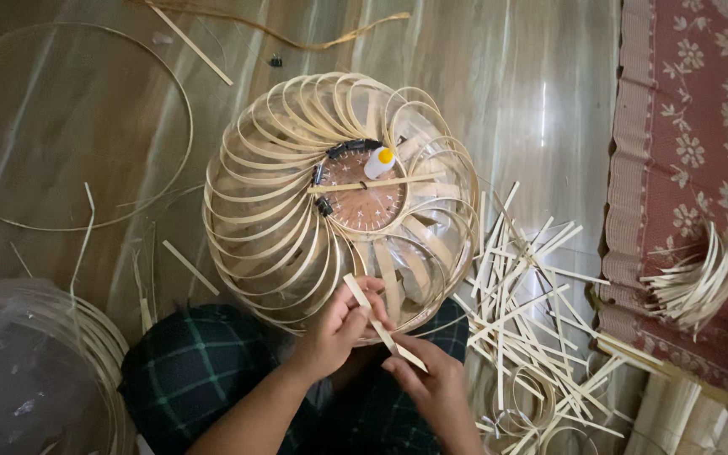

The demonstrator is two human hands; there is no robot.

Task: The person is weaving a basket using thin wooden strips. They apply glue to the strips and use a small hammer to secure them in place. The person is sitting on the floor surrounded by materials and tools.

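Both hands, left hand [339,324] and right hand [431,379], pinched on one flat pale bamboo strip [383,333] at lower centre, against the round looped-bamboo lampshade frame [254,227].

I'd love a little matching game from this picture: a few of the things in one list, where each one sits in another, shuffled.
Things:
1. small white bottle with a yellow cap
2. flat bamboo strip
3. heap of loose bamboo strips
4. bundle of curved strips

Places:
A. on the red flowered mat
B. held between the left hand and right hand
C. on the round brown disc in the middle of the bamboo frame
D. on the floor right of the frame

Pairs: 1-C, 2-B, 3-D, 4-A
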